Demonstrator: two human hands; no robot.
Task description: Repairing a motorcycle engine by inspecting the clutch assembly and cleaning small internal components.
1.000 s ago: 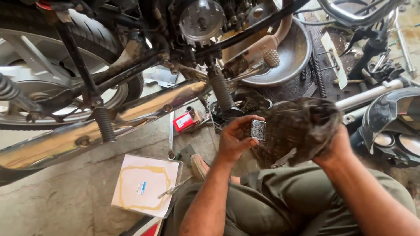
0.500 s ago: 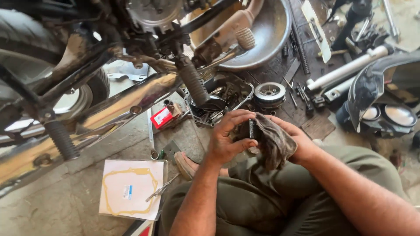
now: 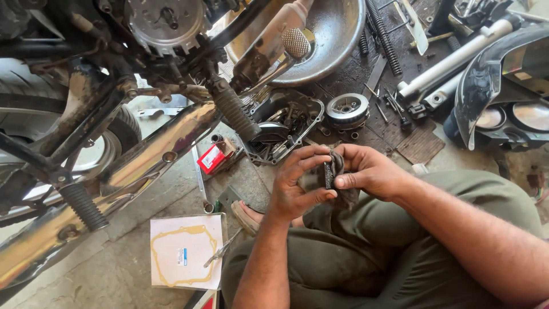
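You hold one small, flat, dark metal part (image 3: 329, 173) over your lap, wrapped partly in one dark rag (image 3: 343, 191). Your left hand (image 3: 297, 183) is closed around it from the left, thumb and fingers pinching its edge; your right hand (image 3: 366, 171) grips rag and part together from the right. The part looks stiff and light, probably oily and slippery, so pinch it by its edges through the cloth. The rag is soft and limp and will bunch. On the floor ahead lie one open engine cover (image 3: 283, 123), one round clutch piece (image 3: 347, 110), one steel bowl (image 3: 334, 34), one red box (image 3: 211, 158), and one gasket packet (image 3: 186, 250) near the floor's lower-left corner.
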